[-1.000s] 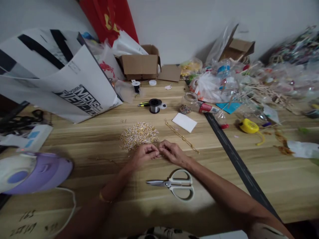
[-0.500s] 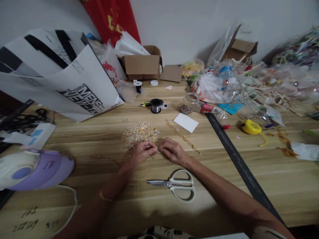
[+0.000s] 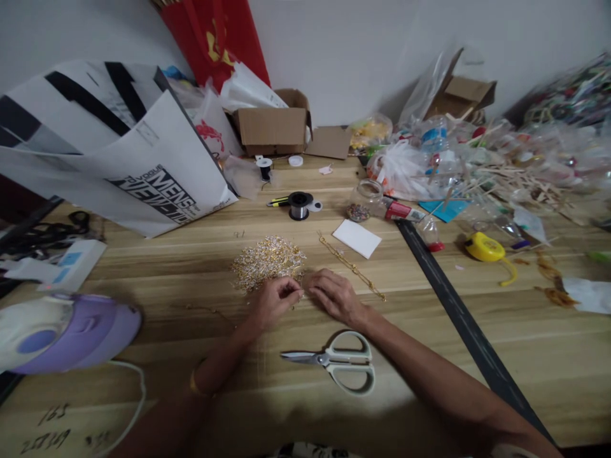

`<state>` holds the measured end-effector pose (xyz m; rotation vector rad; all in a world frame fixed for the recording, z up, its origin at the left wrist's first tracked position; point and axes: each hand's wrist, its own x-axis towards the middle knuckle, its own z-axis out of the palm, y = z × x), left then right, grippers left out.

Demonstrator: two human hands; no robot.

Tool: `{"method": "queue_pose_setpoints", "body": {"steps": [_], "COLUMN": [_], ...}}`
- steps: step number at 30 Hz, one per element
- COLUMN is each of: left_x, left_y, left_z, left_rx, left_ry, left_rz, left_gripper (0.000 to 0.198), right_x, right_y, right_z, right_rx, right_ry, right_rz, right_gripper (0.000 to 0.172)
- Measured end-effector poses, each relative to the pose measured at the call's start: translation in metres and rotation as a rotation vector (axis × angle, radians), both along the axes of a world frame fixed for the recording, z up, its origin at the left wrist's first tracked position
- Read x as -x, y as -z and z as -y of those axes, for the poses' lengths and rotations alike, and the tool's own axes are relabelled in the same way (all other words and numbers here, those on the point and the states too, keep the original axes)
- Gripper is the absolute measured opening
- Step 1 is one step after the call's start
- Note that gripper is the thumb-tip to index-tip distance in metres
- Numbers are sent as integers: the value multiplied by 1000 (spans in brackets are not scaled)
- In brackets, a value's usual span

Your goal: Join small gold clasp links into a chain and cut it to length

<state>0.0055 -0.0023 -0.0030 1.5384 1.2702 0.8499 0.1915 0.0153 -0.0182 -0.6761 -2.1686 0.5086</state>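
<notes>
My left hand (image 3: 277, 300) is closed in a pinch at the near edge of a pile of small gold and silver beads or findings (image 3: 267, 259). Close beside it, my right hand (image 3: 337, 294) rests on the table with its fingers bent and pressed together. What the fingertips hold is too small to make out. To the right of my right hand lies a gold beaded chain (image 3: 353, 267). Scissors with pale handles (image 3: 351, 362) lie in front of my hands, blades to the left. Another thin chain (image 3: 210, 310) lies left of my left wrist.
Beyond the pile stand a wire spool (image 3: 298, 207) and a jar of beads (image 3: 365, 200). A white card (image 3: 357, 238) lies nearby. A paper bag (image 3: 162, 165) and a purple-white appliance (image 3: 81, 331) are left. Bottles, sticks and a yellow tape measure (image 3: 484, 247) crowd the right.
My fingertips have drawn slightly apart, the left hand turning a little. The whole scene sits slightly lower as the view shifts. The pile, chain and scissors otherwise stay in place.
</notes>
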Motion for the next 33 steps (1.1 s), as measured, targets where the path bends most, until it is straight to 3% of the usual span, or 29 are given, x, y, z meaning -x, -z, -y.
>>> {"method": "queue_pose_setpoints", "body": {"steps": [6,11,17,23,33], "left_x": [-3,-5,-4,0,0], "left_y": [-2,-6,-4,-3,-6], "left_z": [2,5,4,2,2], "left_rx": [-78,-146,-70,-5,-9], "left_ry": [52,101,113,90,83], "left_rz": [-188,-289,-159,-33,-53], "left_gripper": [11,11,13,15,17], "right_x": [-4,-4,-2,-2,0], "right_y": [4,5,1,0,2], "right_z": [3,4,6,7,6], "right_rx": [-186,-209,-107,-115,-79], "right_ry": [14,11,50,124,38], "right_rz": [198,247,196,6,150], "right_gripper": [16,17,19,19,23]}}
